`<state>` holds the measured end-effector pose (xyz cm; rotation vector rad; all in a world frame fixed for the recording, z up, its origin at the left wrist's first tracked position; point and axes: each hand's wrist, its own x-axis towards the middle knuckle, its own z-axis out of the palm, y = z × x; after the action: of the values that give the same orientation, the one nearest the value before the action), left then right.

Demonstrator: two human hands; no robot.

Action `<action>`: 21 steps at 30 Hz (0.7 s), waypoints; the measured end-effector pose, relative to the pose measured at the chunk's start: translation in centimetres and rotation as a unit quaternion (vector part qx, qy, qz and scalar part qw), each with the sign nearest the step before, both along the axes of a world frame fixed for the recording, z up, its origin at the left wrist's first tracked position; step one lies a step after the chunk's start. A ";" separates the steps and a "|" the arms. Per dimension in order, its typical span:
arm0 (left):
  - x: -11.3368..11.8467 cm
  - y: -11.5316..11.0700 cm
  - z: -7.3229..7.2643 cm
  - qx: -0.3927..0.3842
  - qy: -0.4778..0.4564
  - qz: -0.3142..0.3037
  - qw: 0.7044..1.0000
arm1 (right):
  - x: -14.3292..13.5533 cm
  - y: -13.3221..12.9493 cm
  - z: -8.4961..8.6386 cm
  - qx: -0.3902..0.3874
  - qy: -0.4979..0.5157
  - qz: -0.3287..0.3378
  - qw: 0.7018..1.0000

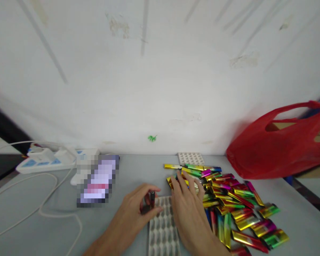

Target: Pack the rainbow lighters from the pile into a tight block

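My left hand [138,209] is closed around a lighter [152,197], held upright with its dark top showing between thumb and fingers. That hand is at the upper left edge of a pale moulded tray [164,227] with rows of small pockets. My right hand [188,202] reaches over the tray's right side, fingers apart, their tips over the near-left part of a pile of shiny lighters [224,201]. The lighters are metallic gold, red, green and magenta. Whether the right fingertips touch any of them is hidden.
A second pale pocketed tray [191,158] lies by the wall. A red plastic bag [277,153] stands at the back right. On the left are a blurred-out phone [100,181], a white power strip [48,161] and loose white cables [52,215].
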<state>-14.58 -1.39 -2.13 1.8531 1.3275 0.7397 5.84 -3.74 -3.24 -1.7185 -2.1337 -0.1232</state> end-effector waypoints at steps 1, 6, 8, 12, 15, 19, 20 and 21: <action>0.0 0.0 0.0 -0.002 0.000 0.000 1.000 | 0.1 0.0 -0.1 -0.017 -0.016 0.013 1.000; 0.0 -0.1 0.3 0.007 -0.001 -0.004 1.000 | 0.1 0.3 -0.1 -0.041 0.015 0.092 0.995; 0.0 -0.1 0.3 0.013 -0.001 -0.005 1.000 | -0.2 0.4 -0.4 -0.023 0.039 0.098 0.994; 0.0 0.0 0.3 0.013 0.005 -0.005 1.000 | -0.8 0.3 -0.9 0.005 0.035 0.093 0.995; 0.1 -0.1 0.4 0.005 0.005 -0.002 1.000 | -0.8 0.2 -1.0 0.009 0.021 0.090 0.996; 0.2 -0.1 0.5 -0.002 0.004 0.004 1.000 | -0.9 0.3 -1.0 0.003 0.022 0.086 0.996; 0.2 0.0 0.6 -0.002 0.003 0.004 1.000 | -0.9 0.4 -1.0 0.002 0.025 0.086 0.996; 0.2 0.0 0.6 -0.003 0.001 0.003 1.000 | -1.0 0.4 -1.0 0.001 0.029 0.086 0.996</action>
<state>-14.40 -1.35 -1.56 1.8462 1.3354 0.7354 4.87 -3.33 -4.22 -1.5105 -2.2253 -0.0265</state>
